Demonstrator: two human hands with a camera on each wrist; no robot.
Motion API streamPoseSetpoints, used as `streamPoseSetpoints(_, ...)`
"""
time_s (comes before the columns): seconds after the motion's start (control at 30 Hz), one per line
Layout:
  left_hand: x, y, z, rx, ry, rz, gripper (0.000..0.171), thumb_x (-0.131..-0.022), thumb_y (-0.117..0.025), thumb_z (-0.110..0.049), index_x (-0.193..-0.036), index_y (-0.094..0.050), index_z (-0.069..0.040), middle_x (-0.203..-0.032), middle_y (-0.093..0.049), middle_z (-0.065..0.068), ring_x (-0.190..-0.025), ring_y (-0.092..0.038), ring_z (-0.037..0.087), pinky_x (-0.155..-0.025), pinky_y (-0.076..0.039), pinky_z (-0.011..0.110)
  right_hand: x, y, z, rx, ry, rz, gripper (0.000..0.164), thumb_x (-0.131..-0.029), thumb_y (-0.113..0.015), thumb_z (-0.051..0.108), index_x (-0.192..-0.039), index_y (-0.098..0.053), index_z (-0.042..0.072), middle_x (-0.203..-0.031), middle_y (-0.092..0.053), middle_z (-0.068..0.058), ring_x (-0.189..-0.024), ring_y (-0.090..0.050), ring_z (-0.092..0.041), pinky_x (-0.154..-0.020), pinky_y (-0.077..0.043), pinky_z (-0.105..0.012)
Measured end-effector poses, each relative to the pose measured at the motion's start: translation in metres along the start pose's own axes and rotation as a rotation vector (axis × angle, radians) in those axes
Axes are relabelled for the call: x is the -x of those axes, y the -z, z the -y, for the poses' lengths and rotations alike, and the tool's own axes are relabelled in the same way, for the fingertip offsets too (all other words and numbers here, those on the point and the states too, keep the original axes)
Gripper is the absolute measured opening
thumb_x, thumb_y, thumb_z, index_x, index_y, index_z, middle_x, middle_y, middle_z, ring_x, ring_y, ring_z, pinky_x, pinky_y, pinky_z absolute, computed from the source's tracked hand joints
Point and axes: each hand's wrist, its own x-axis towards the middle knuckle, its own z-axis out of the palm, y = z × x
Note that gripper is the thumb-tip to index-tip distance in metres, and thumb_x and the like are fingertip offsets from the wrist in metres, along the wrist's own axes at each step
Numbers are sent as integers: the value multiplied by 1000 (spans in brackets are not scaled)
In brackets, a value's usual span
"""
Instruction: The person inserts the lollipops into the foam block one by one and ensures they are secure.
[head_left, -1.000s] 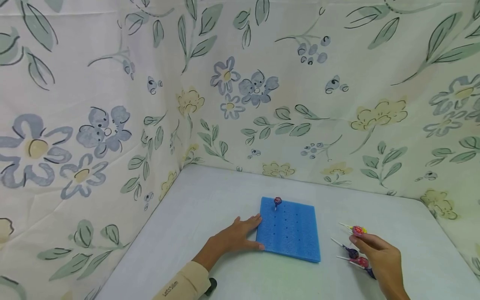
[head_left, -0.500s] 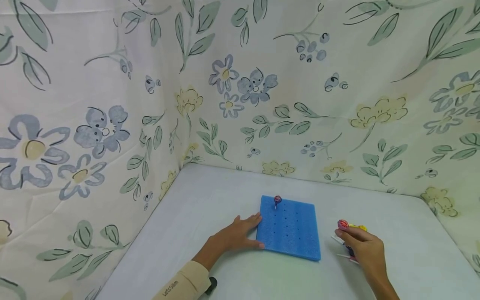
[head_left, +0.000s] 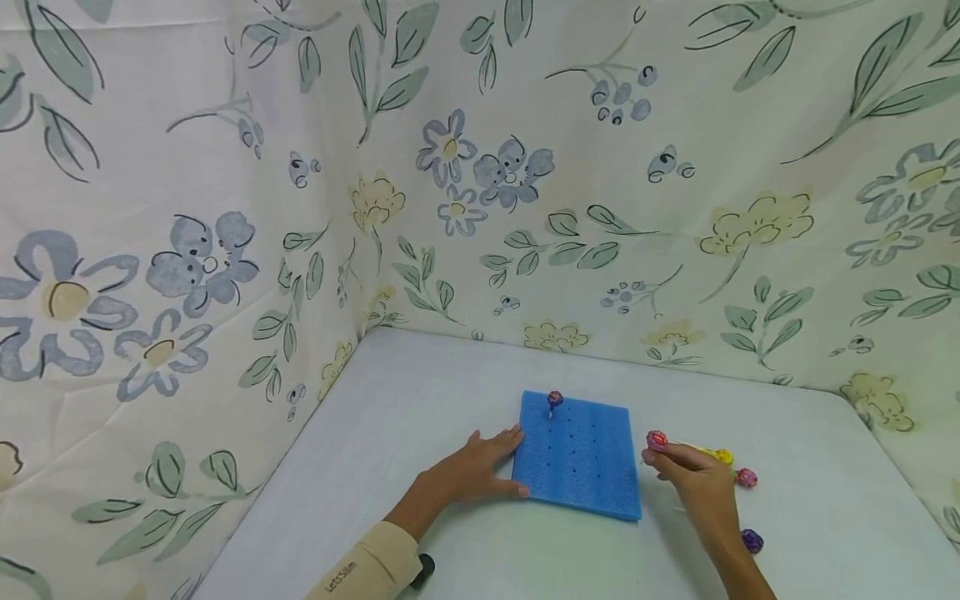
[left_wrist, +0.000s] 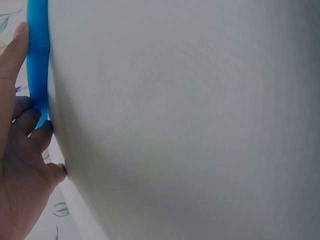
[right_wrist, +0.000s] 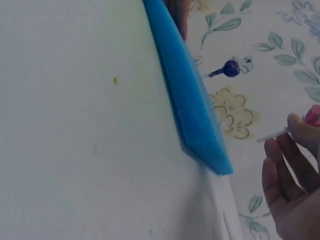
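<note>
A blue foam block (head_left: 611,492) with rows of small holes lies on the white table. My left hand (head_left: 472,471) rests against its left edge, thumb and fingers spread. In the left wrist view, the fingers touch the block's blue side (left_wrist: 38,60). Just right of the block, my right hand (head_left: 701,492) pinches a red-pink lollipop (head_left: 656,439) between thumb and fingers. The right wrist view shows its white stick (right_wrist: 272,136) pointing toward the foam. One dark lollipop (head_left: 555,398) stands upright in a hole near the block's far left corner.
Loose lollipops lie right of the block: a yellow one (head_left: 723,456), a pink one (head_left: 746,477) and a purple one (head_left: 752,541). My right hand partly hides this group. Floral cloth (head_left: 600,183) hangs behind and along the left. A dark object (head_left: 423,571) shows by my left sleeve.
My right hand has lifted the red-pink lollipop from the group and carried it left toward the block. My left hand has stayed at the block's edge.
</note>
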Motion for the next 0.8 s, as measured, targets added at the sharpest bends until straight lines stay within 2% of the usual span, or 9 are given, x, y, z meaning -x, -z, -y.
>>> streamPoseSetpoints(0.23,0,0,0,-10,-6,3,101,-93,-69,-69,-170,-27,-19,-177,-22,-5,-163,-23,17,-133,-11,55,-3,-13,6,-29,4,32,32,-103,-74,26,-121,-78,1,-106,-82,-3,-92,-77,-17,-80,-60,-16)
streamPoseSetpoints(0.5,-1,0,2,3,-6,2,102,-92,-70,-68,-170,-27,-19,-177,-22,-6,-163,-22,16,-133,-10,56,-5,-28,10,-51,-28,52,29,-103,-72,21,-123,-77,0,-108,-82,-3,-94,-77,-10,-82,-60,-16)
streamPoseSetpoints(0.8,-1,0,2,7,-7,0,102,-92,-72,-67,-170,-27,-19,-176,-23,-5,-163,-23,17,-133,-10,56,-8,-44,17,-43,-30,73,34,-102,-74,30,-123,-78,3,-113,-81,-6,-94,-74,-1,-83,-58,-15)
